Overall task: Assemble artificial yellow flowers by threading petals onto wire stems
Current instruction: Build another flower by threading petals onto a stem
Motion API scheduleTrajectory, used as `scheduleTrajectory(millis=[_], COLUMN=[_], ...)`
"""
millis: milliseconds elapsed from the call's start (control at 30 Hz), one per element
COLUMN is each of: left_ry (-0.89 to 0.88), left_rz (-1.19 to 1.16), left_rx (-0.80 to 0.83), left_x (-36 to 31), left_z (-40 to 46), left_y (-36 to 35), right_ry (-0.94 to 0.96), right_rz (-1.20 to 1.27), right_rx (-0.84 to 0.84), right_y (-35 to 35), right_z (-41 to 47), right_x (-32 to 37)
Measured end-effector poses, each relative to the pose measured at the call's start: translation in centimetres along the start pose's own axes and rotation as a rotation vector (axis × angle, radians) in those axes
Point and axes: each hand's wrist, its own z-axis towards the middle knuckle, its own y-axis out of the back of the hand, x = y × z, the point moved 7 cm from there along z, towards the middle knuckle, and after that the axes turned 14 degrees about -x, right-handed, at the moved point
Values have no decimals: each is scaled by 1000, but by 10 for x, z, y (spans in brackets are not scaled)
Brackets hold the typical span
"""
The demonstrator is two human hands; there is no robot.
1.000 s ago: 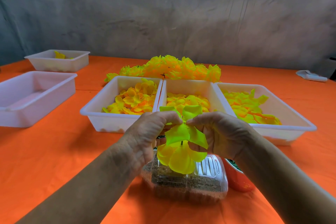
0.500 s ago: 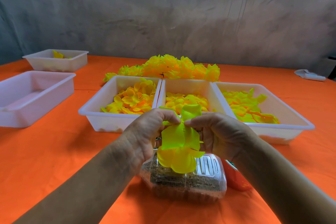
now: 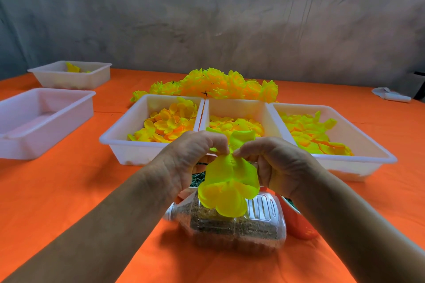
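Both hands pinched one half-made yellow flower (image 3: pixel 227 181) above a clear bottle (image 3: pixel 234 225) lying on the orange table (image 3: pixel 69 190). Left hand (image 3: pixel 186 163) and right hand (image 3: pixel 276 165) met fingertip to fingertip at its top, fingers curled tight on a petal layer (the wire stem itself could not be seen). To seat that layer well, it likely needed sliding down squarely, without creasing. Three trays of loose petals (image 3: pixel 167 124) sat just beyond.
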Motion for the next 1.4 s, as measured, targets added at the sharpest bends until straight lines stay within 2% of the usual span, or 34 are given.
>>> scheduleTrajectory(millis=[433,800,967,1167,1400], left_ry=[38,-16,-73,-100,-88], left_rz=[-27,-64,-108,-70,-33], left_rx=[40,35,238,272,312], left_x=[5,10,8,16,21], left_z=[4,6,2,12,20], left_y=[-2,1,-6,-5,-3], right_ry=[-5,41,21,40,229], right_rz=[13,123,105,15,-129], right_rx=[-20,61,26,-31,-72], right_y=[1,-3,-1,4,12], right_z=[2,-4,-4,-5,-13], right_x=[-1,1,-3,-3,8])
